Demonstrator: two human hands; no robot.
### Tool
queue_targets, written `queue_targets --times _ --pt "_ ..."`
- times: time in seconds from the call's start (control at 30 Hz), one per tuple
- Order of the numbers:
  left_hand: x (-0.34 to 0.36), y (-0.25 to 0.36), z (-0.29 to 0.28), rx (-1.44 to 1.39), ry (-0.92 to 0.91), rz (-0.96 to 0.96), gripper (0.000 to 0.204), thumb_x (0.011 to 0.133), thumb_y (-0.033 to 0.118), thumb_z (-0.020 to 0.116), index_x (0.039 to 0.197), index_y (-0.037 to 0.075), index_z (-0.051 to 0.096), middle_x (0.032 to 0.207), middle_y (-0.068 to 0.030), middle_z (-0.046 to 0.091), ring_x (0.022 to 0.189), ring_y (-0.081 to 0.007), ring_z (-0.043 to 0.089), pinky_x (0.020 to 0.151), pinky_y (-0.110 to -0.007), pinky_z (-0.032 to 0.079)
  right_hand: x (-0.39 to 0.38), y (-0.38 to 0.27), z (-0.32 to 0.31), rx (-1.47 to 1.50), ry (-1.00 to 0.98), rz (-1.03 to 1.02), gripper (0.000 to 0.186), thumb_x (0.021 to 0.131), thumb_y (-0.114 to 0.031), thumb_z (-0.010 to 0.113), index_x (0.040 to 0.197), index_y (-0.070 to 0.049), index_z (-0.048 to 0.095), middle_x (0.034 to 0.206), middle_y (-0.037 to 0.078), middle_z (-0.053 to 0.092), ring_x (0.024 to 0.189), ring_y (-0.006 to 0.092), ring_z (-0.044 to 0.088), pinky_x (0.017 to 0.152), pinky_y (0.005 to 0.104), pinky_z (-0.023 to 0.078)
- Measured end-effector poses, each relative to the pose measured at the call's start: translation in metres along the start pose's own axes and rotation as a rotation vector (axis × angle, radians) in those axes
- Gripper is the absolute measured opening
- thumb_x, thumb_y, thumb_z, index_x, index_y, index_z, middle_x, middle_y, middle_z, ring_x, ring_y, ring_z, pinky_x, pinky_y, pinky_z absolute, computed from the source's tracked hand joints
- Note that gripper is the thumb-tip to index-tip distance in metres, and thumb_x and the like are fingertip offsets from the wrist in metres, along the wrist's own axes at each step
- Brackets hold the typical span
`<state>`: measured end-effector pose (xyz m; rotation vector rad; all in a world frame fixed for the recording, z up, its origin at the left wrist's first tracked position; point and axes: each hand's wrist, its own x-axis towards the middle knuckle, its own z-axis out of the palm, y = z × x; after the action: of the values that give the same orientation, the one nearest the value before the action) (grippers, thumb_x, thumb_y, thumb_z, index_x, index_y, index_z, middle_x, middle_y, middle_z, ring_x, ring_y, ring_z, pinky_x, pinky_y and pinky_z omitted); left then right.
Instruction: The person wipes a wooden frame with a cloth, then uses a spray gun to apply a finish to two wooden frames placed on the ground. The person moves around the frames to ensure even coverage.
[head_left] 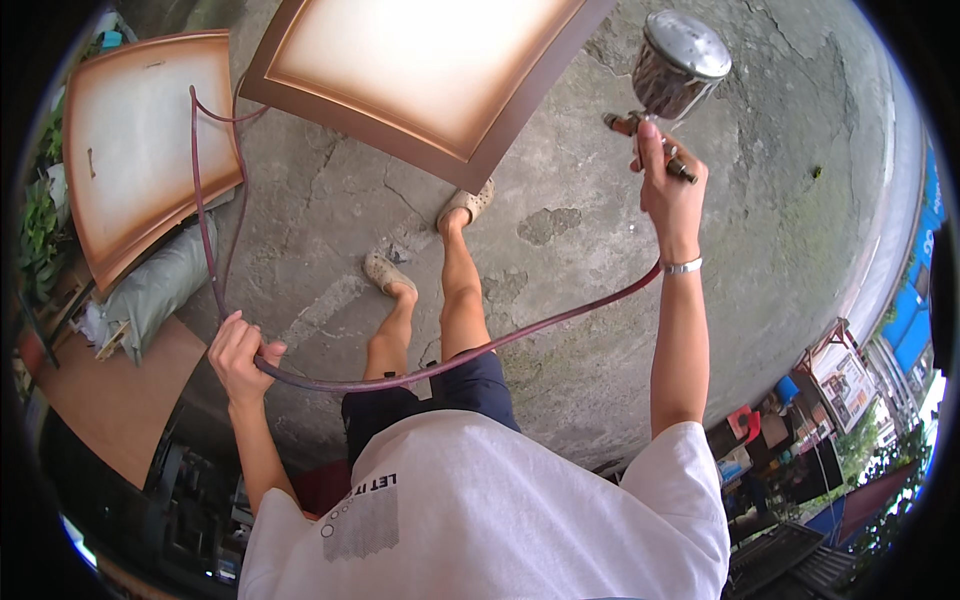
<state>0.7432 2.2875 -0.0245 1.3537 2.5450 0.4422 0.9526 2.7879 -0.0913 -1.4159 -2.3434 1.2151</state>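
Observation:
A spray gun [680,72] with a round, paint-streaked metal cup on top is gripped in my right hand [672,190], my arm stretched forward. From behind that wrist, which wears a silver band, a dark red hose [470,368] sags across in front of my body. My left hand [240,360] is closed round the hose at the left, and the hose loops on from there toward the back. Ahead of me stands a framed panel [400,60], pale in the middle with brown edges. The gun is to the right of this panel, apart from it.
Another pale panel with brown-shaded edges [150,130] leans at the left. Below it lie a grey wrapped bundle [165,280] and a brown board [120,400]. Cracked concrete floor [570,290] surrounds my feet. Assorted items, including a red chair-like object [743,424], stand at the lower right.

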Motion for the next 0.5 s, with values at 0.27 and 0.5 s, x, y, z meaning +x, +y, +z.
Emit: queue_targets --times 0.27,0.5 --pt "0.026 0.02 0.022 0.031 0.018 -0.006 0.067 0.096 0.056 0.06 0.057 0.005 0.038 0.055 -0.0089 0.035 0.05 -0.0321 0.048 0.077 -0.047 0.059 0.191 0.029 -0.05 -0.161 0.421 -0.04 0.064 0.096 -0.06 0.06 0.073 -0.002 0.075 0.051 0.005 0.06 0.044 0.0132 0.058 0.047 0.028 0.046" --pt "0.023 0.023 0.023 0.044 0.007 -0.068 0.067 0.095 0.055 0.061 0.058 0.005 0.038 0.055 -0.01 0.036 0.05 -0.0342 0.048 0.071 -0.045 0.057 0.17 0.023 -0.053 0.056 0.454 -0.089 0.056 0.1 -0.054 0.058 0.085 -0.006 0.081 0.054 0.004 0.061 0.041 0.0108 0.052 0.044 0.0269 0.04"
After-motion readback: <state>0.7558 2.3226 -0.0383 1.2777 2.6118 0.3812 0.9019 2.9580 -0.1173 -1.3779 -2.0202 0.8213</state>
